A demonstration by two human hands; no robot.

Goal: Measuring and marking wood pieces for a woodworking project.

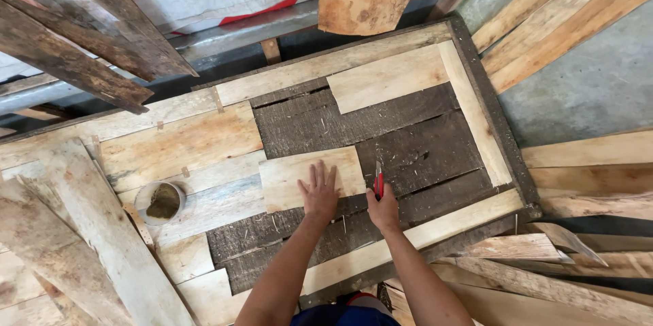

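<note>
While our left hand [320, 193] lies flat with its fingers spread on the pale board [309, 178], that board rests on the dark planks [408, 146] near the middle of the surface [500, 142]. Our right hand [383, 209], just beside the left, has its grip closed around a red-handled tool [378, 180] whose tip stands at the board's right edge. A second pale board [388, 78] lies farther up, and a long pale strip [473, 112] runs down the right side. To the left sits a round tin of brownish powder [162, 201] on light planks [177, 142]. Loose boards [81, 244] are stacked at both sides.
</note>
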